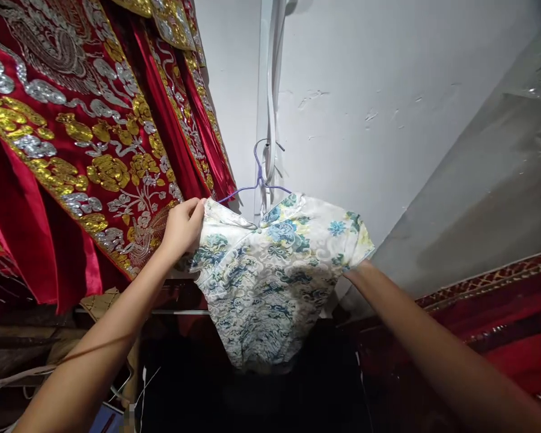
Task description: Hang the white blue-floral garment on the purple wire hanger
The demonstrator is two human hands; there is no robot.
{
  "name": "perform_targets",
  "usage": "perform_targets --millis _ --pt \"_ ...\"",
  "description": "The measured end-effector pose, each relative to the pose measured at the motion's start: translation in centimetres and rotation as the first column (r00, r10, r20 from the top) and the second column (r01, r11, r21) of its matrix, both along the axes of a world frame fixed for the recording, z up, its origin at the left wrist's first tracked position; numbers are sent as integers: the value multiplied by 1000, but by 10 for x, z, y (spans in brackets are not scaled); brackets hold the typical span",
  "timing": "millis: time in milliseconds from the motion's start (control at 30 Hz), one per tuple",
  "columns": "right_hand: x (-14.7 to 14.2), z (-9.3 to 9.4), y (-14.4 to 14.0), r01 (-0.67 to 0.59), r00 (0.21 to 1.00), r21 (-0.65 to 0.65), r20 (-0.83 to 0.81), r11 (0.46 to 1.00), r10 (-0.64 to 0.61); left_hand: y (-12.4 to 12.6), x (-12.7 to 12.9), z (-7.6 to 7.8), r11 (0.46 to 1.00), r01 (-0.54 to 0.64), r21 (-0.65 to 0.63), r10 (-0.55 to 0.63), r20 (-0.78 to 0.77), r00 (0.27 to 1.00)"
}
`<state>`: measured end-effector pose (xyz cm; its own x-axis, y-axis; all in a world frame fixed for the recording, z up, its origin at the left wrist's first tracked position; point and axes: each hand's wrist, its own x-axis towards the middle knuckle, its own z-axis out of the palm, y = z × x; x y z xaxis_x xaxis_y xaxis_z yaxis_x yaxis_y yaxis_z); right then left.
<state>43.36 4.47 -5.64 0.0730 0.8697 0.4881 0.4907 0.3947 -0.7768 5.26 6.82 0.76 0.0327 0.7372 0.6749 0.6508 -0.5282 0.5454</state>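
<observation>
A white short-sleeved shirt (275,270) with a blue, green and yellow floral pattern hangs in front of me on a purple wire hanger (258,180). The hanger's hook and upper arms show above the neckline, while its lower part is hidden inside the shirt. My left hand (184,225) pinches the fabric at the left shoulder, by the collar. At the right sleeve's cuff is my right hand (361,272); its fingers are hidden by the sleeve, so their grip does not show.
Red cloth (112,138) embroidered in gold and silver hangs at the left. Behind the hanger, white cables or a pipe (270,90) run down the pale wall (365,72). More red patterned fabric (514,337) lies at the right, with a plastic sheet (487,180) above it.
</observation>
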Motion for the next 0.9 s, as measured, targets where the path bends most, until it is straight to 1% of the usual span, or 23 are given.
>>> perform_targets --millis 67,100,167,200,300,367,433,467,500,533,567,600,633,667,700,733,767,800,833,867,900 --pt "11 1 -8 -75 977 -83 -207 994 57 -3 -3 1 1000 12 -23 -12 0 1000" --pt "16 4 -13 -126 941 -124 -328 984 79 -5 -3 1 999 25 -36 -25 3 1000" --pt "23 17 -20 -215 861 -175 -498 961 102 -8 -1 3 998 50 -46 -49 15 999" --pt "24 27 -23 -237 844 -182 -525 954 109 -10 1 5 998 51 -35 -51 25 998" --pt "15 58 -28 -236 847 -143 -516 961 131 -16 9 12 999 38 23 -39 42 998" --pt "0 76 -33 -200 868 -90 -477 976 134 -18 13 16 999 41 33 -41 -1 999" --pt "-18 87 -43 -170 891 -61 -437 984 126 -17 14 18 999 36 27 -34 -78 996" --pt "-27 90 -51 -175 898 -62 -419 983 133 -16 14 18 999 24 27 -21 -111 994" --pt "-35 92 -59 -200 901 -70 -405 977 155 -14 14 16 1000 12 27 -8 -130 991" --pt "-43 93 -68 -263 898 -91 -388 960 209 -12 13 13 1000 3 23 0 -129 992" --pt "-49 94 -77 -374 879 -121 -363 919 310 -9 12 9 1000 5 11 -4 -106 994" --pt "-53 94 -85 -517 833 -170 -325 839 448 -7 12 4 1000 22 -15 -22 -67 998" --pt "-56 94 -92 -648 760 -240 -272 723 591 -6 12 -1 997 52 -51 -53 -12 999" --pt "-58 93 -96 -731 674 -323 -203 601 710 -5 12 -7 991 98 -91 -94 48 994" --pt "-60 90 -98 -752 608 -403 -118 522 785 -6 14 -12 980 157 -126 -144 105 984" --pt "-61 86 -98 -725 580 -462 -10 511 815 -8 17 -16 963 224 -150 -201 154 967" --pt "-62 79 -96 -667 595 -478 119 571 795 -11 21 -18 942 295 -158 -264 189 946" --pt "-64 70 -91 -593 633 -451 251 667 732 -15 26 -19 920 360 -154 -326 208 922" --pt "-67 59 -85 -517 674 -385 369 765 640 -20 32 -19 896 419 -144 -386 210 898" --pt "-71 47 -78 -454 701 -299 461 839 544 -27 40 -17 870 474 -133 -444 202 873" --pt "-76 33 -71 -405 721 -211 524 890 453 -34 48 -14 842 525 -124 -499 191 845"
